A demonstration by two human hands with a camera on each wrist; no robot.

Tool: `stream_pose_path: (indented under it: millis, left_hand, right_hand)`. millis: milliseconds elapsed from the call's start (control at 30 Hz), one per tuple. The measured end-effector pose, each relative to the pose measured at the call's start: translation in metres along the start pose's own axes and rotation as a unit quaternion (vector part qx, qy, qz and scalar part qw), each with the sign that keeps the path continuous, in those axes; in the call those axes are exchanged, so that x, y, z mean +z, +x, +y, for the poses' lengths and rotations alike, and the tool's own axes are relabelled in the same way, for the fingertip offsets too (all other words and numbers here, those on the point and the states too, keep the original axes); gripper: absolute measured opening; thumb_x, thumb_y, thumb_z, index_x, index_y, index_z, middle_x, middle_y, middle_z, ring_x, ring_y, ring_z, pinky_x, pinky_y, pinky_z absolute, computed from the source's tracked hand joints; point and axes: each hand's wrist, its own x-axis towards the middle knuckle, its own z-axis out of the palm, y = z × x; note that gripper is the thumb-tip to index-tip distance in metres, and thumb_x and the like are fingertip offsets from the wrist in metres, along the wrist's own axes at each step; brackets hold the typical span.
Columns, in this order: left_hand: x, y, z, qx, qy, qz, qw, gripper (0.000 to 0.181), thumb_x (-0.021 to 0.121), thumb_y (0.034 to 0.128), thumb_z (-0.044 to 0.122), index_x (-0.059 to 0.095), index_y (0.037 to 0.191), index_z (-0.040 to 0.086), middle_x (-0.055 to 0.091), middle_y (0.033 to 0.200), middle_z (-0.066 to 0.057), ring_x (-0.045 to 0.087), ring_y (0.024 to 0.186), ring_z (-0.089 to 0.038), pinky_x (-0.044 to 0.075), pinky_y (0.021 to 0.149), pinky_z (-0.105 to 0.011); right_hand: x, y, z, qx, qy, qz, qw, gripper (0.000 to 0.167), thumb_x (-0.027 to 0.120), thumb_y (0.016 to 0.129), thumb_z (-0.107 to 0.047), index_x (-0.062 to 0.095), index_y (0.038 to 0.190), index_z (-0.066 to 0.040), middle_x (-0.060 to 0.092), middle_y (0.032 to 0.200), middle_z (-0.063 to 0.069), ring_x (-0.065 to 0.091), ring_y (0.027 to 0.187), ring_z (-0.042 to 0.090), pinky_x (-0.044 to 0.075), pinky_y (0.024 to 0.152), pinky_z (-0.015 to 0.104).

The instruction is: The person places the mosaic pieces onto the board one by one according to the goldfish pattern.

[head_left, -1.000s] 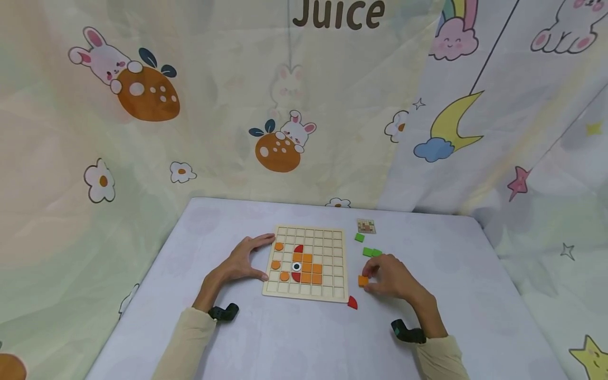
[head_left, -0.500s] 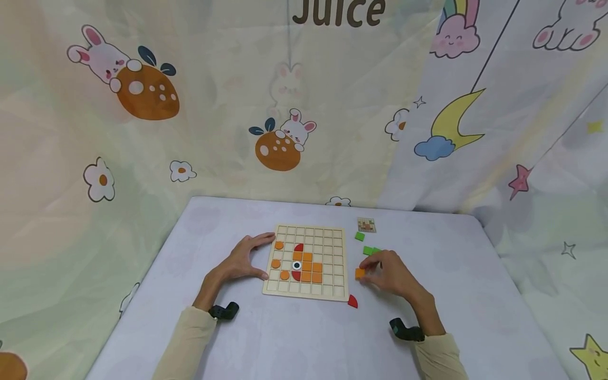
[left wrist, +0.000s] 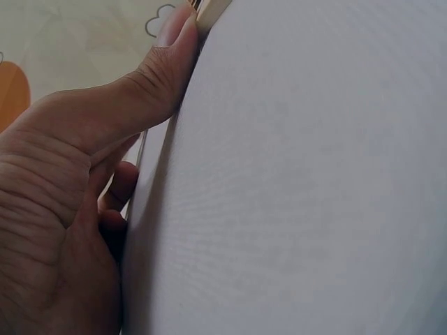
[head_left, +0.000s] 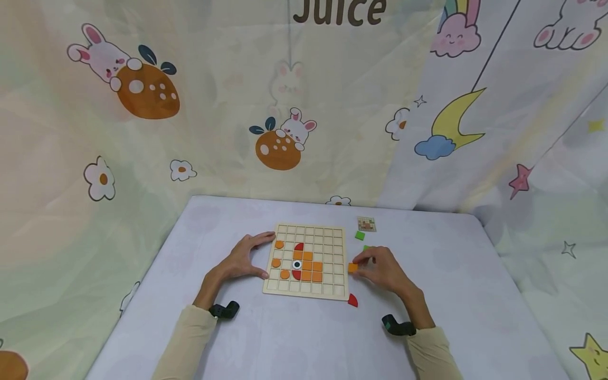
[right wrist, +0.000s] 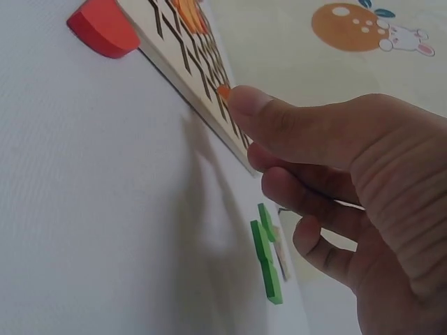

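Note:
My right hand (head_left: 383,270) pinches an orange square tile (head_left: 352,267) between thumb and fingers, just off the board's right edge; in the right wrist view only a sliver of orange tile (right wrist: 223,91) shows past the thumb. The pale wooden grid board (head_left: 332,287) lies flat on the table. On it are orange squares (head_left: 306,276), red quarter-round pieces (head_left: 298,247), a white disc with a black dot (head_left: 296,265) and orange discs (head_left: 279,245). My left hand (head_left: 239,258) is spread along the board's left side, thumb and fingertips touching its edge.
A red quarter-round piece (head_left: 352,300) lies at the board's lower right corner. Green pieces (right wrist: 264,255) lie right of the board, partly behind the right hand in the head view. Beyond them is a small picture card (head_left: 367,224). A printed cloth hangs behind the table.
My right hand has moved left and away from me with the orange square tile, lifting it toward the board's right edge. The left hand and the board stay in place.

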Motion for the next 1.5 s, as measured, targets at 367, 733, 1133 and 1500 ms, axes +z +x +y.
stream_pose_path:
  millis: [367,733,1133,1500]
  left_hand:
    - [0.000,0.001,0.000,-0.003,0.004,0.003,1.0000,0.116,0.106,0.0648,0.044,0.052,0.164,0.017,0.046,0.174,-0.004,0.048,0.121,-0.023,0.039,0.104,-0.046]
    - [0.001,0.000,-0.002,-0.003,0.006,0.004,1.0000,0.116,0.106,0.0646,0.044,0.052,0.164,0.017,0.046,0.174,-0.004,0.048,0.121,-0.022,0.039,0.102,-0.044]
    - [0.001,0.000,-0.002,-0.003,0.006,0.004,1.0000,0.115,0.106,0.0655,0.044,0.052,0.164,0.018,0.046,0.174,-0.004,0.047,0.119,-0.022,0.039,0.102,-0.044]
    - [0.002,0.000,-0.002,-0.006,0.007,0.004,0.9999,0.114,0.106,0.0660,0.043,0.052,0.164,0.019,0.046,0.174,-0.003,0.047,0.120,-0.022,0.039,0.102,-0.043]
  right_hand:
    - [0.014,0.014,-0.003,-0.018,0.008,0.025,0.9995,0.026,0.098,0.079,-0.009,0.086,0.101,-0.013,0.080,0.094,-0.006,0.063,0.088,0.009,0.052,0.085,0.031]
    - [0.026,0.024,-0.006,-0.048,0.025,0.029,0.9981,0.027,0.098,0.080,-0.011,0.085,0.103,-0.009,0.081,0.096,-0.001,0.068,0.089,0.015,0.055,0.083,0.033]
    - [0.034,0.034,-0.014,-0.030,0.018,0.033,0.9988,0.024,0.096,0.082,-0.012,0.087,0.104,-0.012,0.081,0.096,-0.002,0.068,0.089,0.019,0.053,0.083,0.038]
    - [0.040,0.043,-0.019,-0.034,0.007,0.034,0.9988,0.025,0.096,0.083,-0.013,0.087,0.106,-0.011,0.081,0.096,-0.001,0.067,0.088,0.016,0.057,0.086,0.036]
